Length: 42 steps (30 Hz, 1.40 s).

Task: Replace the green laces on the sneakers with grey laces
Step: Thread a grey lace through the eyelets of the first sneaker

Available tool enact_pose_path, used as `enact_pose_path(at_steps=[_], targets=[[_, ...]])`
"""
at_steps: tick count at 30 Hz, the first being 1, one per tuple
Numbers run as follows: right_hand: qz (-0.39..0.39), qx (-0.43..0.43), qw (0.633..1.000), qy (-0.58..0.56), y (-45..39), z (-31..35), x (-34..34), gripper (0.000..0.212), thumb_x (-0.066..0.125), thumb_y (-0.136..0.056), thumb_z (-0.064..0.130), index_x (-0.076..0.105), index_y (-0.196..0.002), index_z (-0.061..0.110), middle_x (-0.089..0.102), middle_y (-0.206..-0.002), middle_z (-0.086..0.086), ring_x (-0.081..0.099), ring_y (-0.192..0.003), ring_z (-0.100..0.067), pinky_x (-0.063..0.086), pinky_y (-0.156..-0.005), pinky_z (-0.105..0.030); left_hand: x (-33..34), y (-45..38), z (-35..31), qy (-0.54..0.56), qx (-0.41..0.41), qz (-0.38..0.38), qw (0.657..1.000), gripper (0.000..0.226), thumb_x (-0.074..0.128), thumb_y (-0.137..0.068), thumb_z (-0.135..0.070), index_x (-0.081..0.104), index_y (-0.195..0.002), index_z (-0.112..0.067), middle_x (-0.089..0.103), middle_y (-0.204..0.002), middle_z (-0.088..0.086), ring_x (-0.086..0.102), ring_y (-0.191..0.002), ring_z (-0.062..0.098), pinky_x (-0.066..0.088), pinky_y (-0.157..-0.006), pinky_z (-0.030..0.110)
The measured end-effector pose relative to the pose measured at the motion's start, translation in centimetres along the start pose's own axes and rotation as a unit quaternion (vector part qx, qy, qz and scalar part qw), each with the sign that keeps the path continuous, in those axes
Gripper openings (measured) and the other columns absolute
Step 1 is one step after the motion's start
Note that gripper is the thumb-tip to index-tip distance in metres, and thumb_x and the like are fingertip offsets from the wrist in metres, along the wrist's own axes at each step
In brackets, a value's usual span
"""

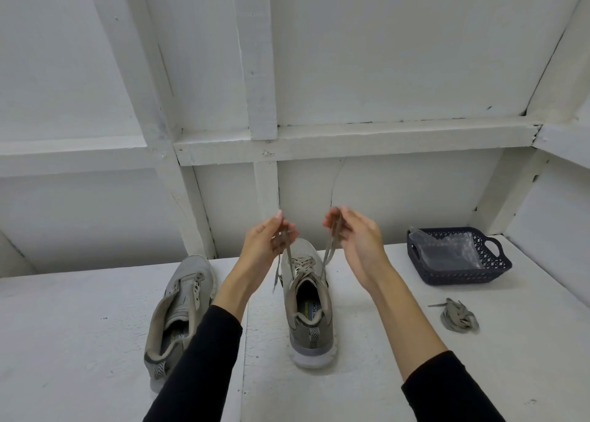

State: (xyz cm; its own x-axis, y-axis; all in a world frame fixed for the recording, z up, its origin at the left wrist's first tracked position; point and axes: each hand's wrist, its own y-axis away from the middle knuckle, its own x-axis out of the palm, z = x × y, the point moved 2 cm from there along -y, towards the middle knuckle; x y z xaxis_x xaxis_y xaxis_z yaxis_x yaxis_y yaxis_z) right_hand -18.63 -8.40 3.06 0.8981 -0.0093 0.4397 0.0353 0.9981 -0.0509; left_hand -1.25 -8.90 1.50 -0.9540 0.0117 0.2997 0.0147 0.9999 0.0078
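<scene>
Both grips pinch: your left hand and right hand each hold one lace end above two sneakers.

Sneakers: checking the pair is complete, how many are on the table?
2: one sneaker left of the left forearm, one sneaker between the forearms, its laces held up.
</scene>
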Motion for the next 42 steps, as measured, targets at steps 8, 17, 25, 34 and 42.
enact_pose_path(at_steps=[8, 17, 25, 34, 42], targets=[[-0.017, 0.013, 0.999, -0.026, -0.7, 0.0, -0.5, 0.027, 0.042, -0.102, 0.010, 0.060, -0.120, 0.000, 0.062, -0.091, -0.008, 0.055, -0.060, -0.013, 0.052, -0.056, -0.023, 0.4, -1.5, -0.9, -0.013, 0.052, -0.034, 0.998, 0.032, 0.038, -0.099, -0.009, 0.068, -0.098, -0.020, 0.056, -0.073, -0.010, 0.040, -0.059, 0.004, 0.031, -0.052, 0.016], [-0.067, 0.021, 0.948, 0.310, 0.3, -4.5, -3.5, 0.032, 0.054, -0.098, 0.014, 0.060, -0.129, 0.010, 0.065, -0.116, 0.002, 0.059, -0.102, -0.009, 0.048, -0.090, -0.020, -1.4, -0.4, 5.6, -0.262, -0.047, -0.016, 0.964, 0.029, 0.033, -0.105, -0.010, 0.060, -0.111, -0.018, 0.068, -0.098, -0.002, 0.053, -0.123, 0.024, 0.039, -0.094, 0.033], [-0.119, -0.080, 0.944, 0.298, -2.0, -0.4, -2.9, 0.037, 0.042, -0.102, 0.016, 0.051, -0.138, 0.015, 0.056, -0.133, 0.004, 0.056, -0.112, -0.007, 0.046, -0.099, -0.027, -0.8, -1.0, 5.4, -0.283, 0.006, -0.041, 0.958, 0.015, 0.036, -0.106, -0.016, 0.051, -0.105, -0.014, 0.064, -0.113, -0.001, 0.057, -0.096, 0.010, 0.043, -0.075, 0.014], [-0.050, 0.172, 0.857, 0.484, -0.8, -4.6, -4.9, 0.045, 0.033, -0.096, 0.001, 0.021, -0.140, 0.002, 0.049, -0.101, -0.011, 0.047, -0.078, -0.017, 0.032, -0.053, -0.023, -1.3, -1.1, 6.5, -0.237, 0.001, -0.075, 0.969, 0.013, 0.053, -0.100, -0.016, 0.065, -0.095, -0.017, 0.069, -0.093, -0.004, 0.062, -0.088, 0.012, 0.046, -0.074, 0.024], [-0.052, 0.125, 0.883, 0.450, 0.2, -5.2, -3.1, 0.022, 0.049, -0.092, 0.002, 0.058, -0.073, 0.007, 0.066, -0.086, -0.018, 0.058, -0.068, -0.022, 0.049, -0.058, -0.033, -0.8, -0.5, 6.0, -0.182, 0.032, -0.082, 0.979, 0.004, 0.069, -0.089, -0.013, 0.071, -0.092, -0.014, 0.073, -0.091, 0.003, 0.067, -0.087, 0.010, 0.049, -0.072, 0.011]])
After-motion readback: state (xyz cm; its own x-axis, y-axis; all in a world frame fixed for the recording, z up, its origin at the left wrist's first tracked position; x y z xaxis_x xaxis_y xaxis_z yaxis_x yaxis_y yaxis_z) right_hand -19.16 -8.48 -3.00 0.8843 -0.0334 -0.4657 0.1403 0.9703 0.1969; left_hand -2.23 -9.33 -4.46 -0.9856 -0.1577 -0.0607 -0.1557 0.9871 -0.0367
